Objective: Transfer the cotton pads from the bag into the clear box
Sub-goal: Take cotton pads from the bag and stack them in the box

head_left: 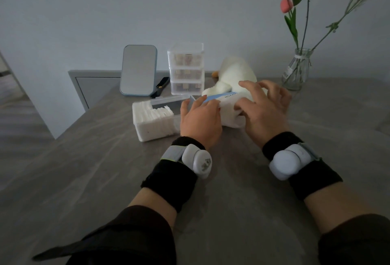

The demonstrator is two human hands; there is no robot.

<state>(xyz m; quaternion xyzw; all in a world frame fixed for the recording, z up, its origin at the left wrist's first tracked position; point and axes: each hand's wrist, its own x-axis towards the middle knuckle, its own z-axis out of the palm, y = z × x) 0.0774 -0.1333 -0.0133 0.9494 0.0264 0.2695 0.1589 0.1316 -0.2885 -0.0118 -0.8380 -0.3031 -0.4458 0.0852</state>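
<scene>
A clear box (139,129) lies on the grey table, its hinged lid (168,101) open behind it, with white cotton pads (154,114) filling its left part. Just right of it lies the white bag (229,104) with a blue strip and printed lettering. My left hand (199,120) grips the bag's left end, next to the box's right end. My right hand (264,108) presses on the bag's right part, fingers curled over it. The bag's contents are hidden.
Behind the box stand a blue-framed mirror (138,70), a black object (161,87) and a clear three-drawer organiser (185,68). A white plush toy (234,74) lies behind the bag. A glass vase (297,70) with flowers stands at the back right. The table edge runs diagonally at left.
</scene>
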